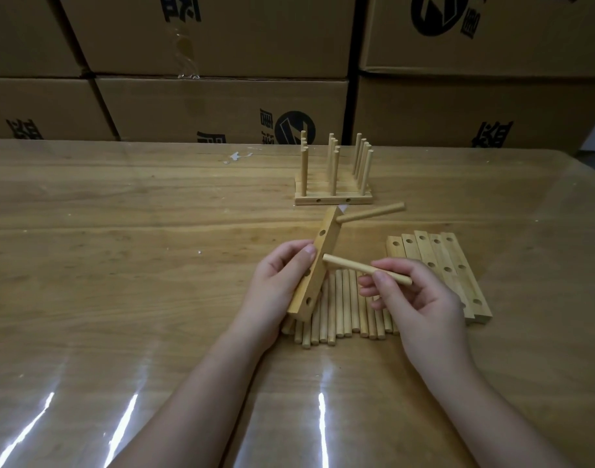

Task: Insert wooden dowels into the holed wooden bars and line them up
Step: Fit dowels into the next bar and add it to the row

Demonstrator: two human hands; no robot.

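Head view shows a person's left hand [276, 285] gripping a wooden bar [318, 261], with the thumb on the side that has holes and the fingers curled round behind it. The bar is tilted. Its long side runs from a low end close to the left wrist up to a high end that points away from the person and a little to the right. One dowel [370, 212] is already stuck in near the high end, and it points out to the right, above and past the right hand [424, 298]. The right hand pinches a second dowel [357, 266] between thumb and fingertips. This dowel lies almost flat between the two hands, and its left tip points at the middle of the bar. The tip is right at the bar, but whether it is in a hole cannot be told. Under both hands lies a row of loose dowels [343, 309], side by side on the table [120, 248]. Just right of the right hand lie more holed bars [441, 261], flat and touching each other. Far beyond the hands stand finished bars [333, 194] with their dowels pointing straight up.
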